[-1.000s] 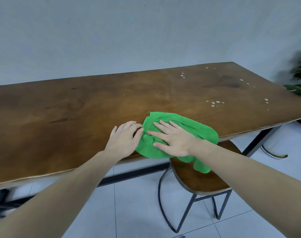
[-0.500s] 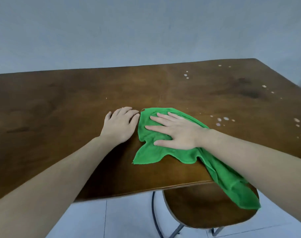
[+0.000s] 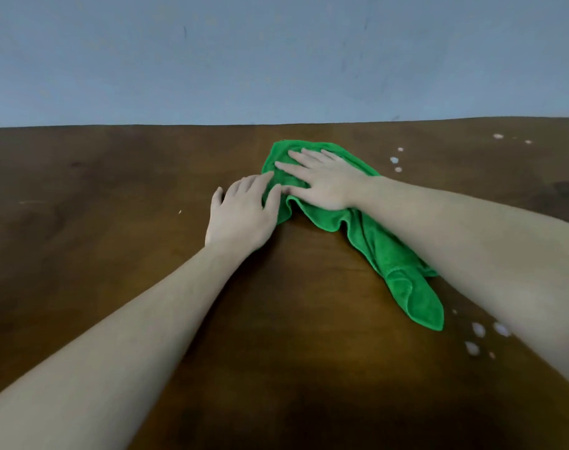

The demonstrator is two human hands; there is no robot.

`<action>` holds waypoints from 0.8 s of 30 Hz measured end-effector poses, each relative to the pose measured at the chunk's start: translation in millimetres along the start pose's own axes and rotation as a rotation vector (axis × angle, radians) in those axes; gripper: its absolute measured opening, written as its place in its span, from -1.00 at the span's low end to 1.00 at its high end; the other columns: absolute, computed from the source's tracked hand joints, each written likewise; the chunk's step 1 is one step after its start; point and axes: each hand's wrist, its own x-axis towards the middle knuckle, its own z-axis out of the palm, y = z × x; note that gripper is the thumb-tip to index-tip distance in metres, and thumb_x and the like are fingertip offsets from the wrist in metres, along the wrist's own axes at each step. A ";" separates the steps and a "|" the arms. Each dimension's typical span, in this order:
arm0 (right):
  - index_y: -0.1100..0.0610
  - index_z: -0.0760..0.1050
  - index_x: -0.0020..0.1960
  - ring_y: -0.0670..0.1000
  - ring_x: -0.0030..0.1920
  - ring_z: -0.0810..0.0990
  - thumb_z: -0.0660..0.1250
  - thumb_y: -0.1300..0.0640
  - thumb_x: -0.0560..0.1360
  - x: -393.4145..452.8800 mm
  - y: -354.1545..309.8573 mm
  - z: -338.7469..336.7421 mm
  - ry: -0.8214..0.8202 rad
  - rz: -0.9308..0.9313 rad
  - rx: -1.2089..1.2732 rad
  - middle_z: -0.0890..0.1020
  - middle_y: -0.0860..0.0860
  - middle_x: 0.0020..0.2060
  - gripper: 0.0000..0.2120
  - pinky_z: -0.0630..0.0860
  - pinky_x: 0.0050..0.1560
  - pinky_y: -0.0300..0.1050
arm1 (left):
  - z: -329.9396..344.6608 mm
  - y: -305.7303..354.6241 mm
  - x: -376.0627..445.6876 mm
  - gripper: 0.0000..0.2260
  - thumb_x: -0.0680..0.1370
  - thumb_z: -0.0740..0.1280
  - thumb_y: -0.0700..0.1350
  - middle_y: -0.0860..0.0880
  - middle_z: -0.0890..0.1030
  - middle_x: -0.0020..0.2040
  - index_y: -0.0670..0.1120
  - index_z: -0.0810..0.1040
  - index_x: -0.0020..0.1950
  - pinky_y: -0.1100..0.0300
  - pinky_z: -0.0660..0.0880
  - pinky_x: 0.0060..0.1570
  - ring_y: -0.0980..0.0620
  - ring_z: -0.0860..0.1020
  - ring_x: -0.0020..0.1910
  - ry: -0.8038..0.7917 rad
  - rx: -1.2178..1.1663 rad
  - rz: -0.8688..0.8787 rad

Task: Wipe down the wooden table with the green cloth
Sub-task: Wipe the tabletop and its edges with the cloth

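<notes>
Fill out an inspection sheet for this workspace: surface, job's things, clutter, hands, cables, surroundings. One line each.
Surface: wooden table, dark brown, with white droplets far right and more white spots by the right forearm.
Job's things: green cloth flat on the table, its tail trailing toward the person.
Clutter: a tiny pale speck left of the hands; nothing else seen.
Hands: right hand spread flat on the cloth; left hand flat on the wood, fingertips at the cloth's edge.
Cables: nothing seen.
Surroundings: plain grey-blue wall behind the table.
</notes>
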 end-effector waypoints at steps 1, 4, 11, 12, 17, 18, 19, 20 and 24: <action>-0.22 -0.08 0.63 0.01 0.63 -0.11 -0.15 -0.44 0.57 12.4 7.6 -2.1 -0.001 0.017 -0.001 -0.07 -0.04 0.65 -0.32 -0.18 0.60 0.09 | 0.5 -1.2 -0.4 -0.52 0.64 -0.05 0.21 0.09 0.31 0.53 0.12 0.26 0.53 -0.14 0.02 0.52 0.07 0.21 0.53 0.006 0.010 0.007; -0.25 -0.05 0.62 0.02 0.63 -0.09 -0.15 -0.46 0.56 46.5 28.8 -7.8 0.005 0.054 0.015 -0.05 -0.04 0.65 -0.31 -0.17 0.60 0.09 | 0.6 -1.1 -0.3 -0.49 0.61 -0.07 0.27 0.09 0.26 0.55 0.18 0.24 0.53 -0.12 -0.02 0.53 0.08 0.14 0.55 -0.032 0.096 0.010; -0.34 0.02 0.58 0.02 0.62 0.01 -0.16 -0.50 0.52 75.1 90.9 -17.3 -0.007 0.085 0.049 0.05 -0.14 0.63 -0.33 -0.07 0.59 0.13 | -5.3 3.3 -1.0 -0.51 0.60 -0.10 0.31 0.13 0.17 0.58 0.28 0.20 0.52 -0.12 -0.05 0.53 0.09 0.05 0.57 -0.117 0.196 0.005; -0.33 0.01 0.58 0.02 0.62 0.01 -0.16 -0.49 0.53 72.2 99.2 -17.2 -0.010 0.109 0.044 0.05 -0.15 0.63 -0.34 -0.06 0.59 0.13 | -5.4 3.5 -1.1 -0.51 0.61 -0.09 0.32 0.13 0.18 0.58 0.29 0.20 0.52 -0.11 -0.05 0.54 0.09 0.05 0.57 -0.117 0.198 0.001; -0.25 -0.07 0.62 0.02 0.63 -0.05 -0.20 -0.45 0.57 49.2 113.8 -12.2 -0.003 0.241 0.023 -0.02 -0.11 0.64 -0.33 -0.11 0.60 0.11 | -4.8 4.2 -2.0 -0.52 0.61 -0.06 0.31 0.13 0.19 0.57 0.28 0.22 0.51 -0.09 -0.05 0.54 0.09 0.07 0.56 -0.089 0.204 -0.006; -0.23 -0.09 0.63 0.03 0.63 -0.07 -0.22 -0.44 0.57 44.3 110.7 -10.3 0.001 0.269 0.010 -0.05 -0.08 0.65 -0.32 -0.13 0.60 0.12 | -5.0 5.0 -1.8 -0.52 0.61 -0.05 0.31 0.13 0.20 0.57 0.28 0.22 0.51 -0.10 -0.05 0.54 0.08 0.08 0.56 -0.091 0.205 -0.008; -0.20 -0.11 0.63 0.04 0.63 -0.09 -0.22 -0.44 0.57 40.3 105.9 -8.6 0.001 0.289 -0.003 -0.07 -0.05 0.65 -0.31 -0.15 0.60 0.14 | -5.2 5.9 -1.5 -0.52 0.61 -0.04 0.31 0.13 0.20 0.57 0.28 0.23 0.51 -0.10 -0.05 0.54 0.08 0.08 0.56 -0.094 0.207 -0.011; -0.18 -0.13 0.64 0.06 0.63 -0.11 -0.23 -0.44 0.57 35.6 99.5 -7.5 -0.001 0.296 -0.010 -0.09 -0.03 0.65 -0.29 -0.16 0.59 0.16 | -5.3 6.9 -1.4 -0.53 0.61 -0.04 0.31 0.12 0.20 0.57 0.28 0.23 0.51 -0.10 -0.04 0.54 0.08 0.08 0.56 -0.097 0.207 -0.013; -0.18 -0.14 0.63 0.10 0.63 -0.14 -0.22 -0.46 0.55 8.9 62.8 -5.2 -0.013 0.181 -0.018 -0.11 0.01 0.65 -0.28 -0.18 0.58 0.24 | -5.9 8.8 -2.4 -0.53 0.61 -0.02 0.29 0.11 0.22 0.56 0.26 0.26 0.51 -0.11 -0.03 0.53 0.07 0.10 0.56 -0.087 0.192 -0.014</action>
